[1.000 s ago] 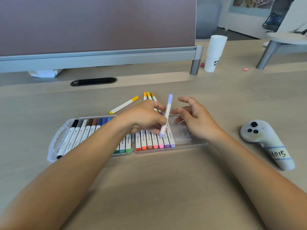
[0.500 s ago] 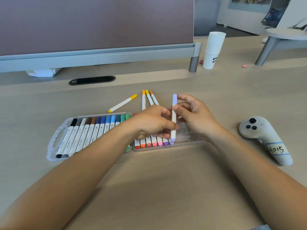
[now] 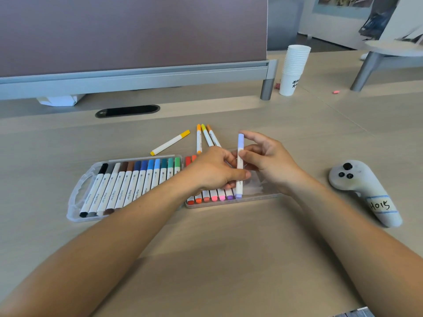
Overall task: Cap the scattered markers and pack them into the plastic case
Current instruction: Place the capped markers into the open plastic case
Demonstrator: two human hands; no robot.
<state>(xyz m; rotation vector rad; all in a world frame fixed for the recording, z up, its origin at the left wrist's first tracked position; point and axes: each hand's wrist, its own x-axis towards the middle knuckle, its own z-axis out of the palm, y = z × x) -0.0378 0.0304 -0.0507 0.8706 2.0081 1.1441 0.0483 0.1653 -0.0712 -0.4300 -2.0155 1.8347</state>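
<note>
While four markers [image 3: 170, 143] are lying loose on the counter [image 3: 229, 248] behind the case [image 3: 76, 195], the left hand [image 3: 212, 172] and right hand [image 3: 267, 161] are pinching a capped lilac marker [image 3: 239, 161] upright over the case's right half, so the next move is probably laying it flat beside the purple marker [image 3: 229, 197].

I've got a pale wood-grain worktop [image 3: 229, 259] in front of me. The clear plastic case [image 3: 77, 193] lies open and flat in the middle. Just behind it a yellow-capped marker [image 3: 170, 143] lies slanted, with three loose markers [image 3: 207, 137] fanned out beside it. Off to the right rests a grey controller [image 3: 364, 191] with a handwritten label. Farther back I see a dark cable slot [image 3: 127, 110], a stack of white cups [image 3: 294, 69] and a small pink scrap [image 3: 335, 91].
</note>
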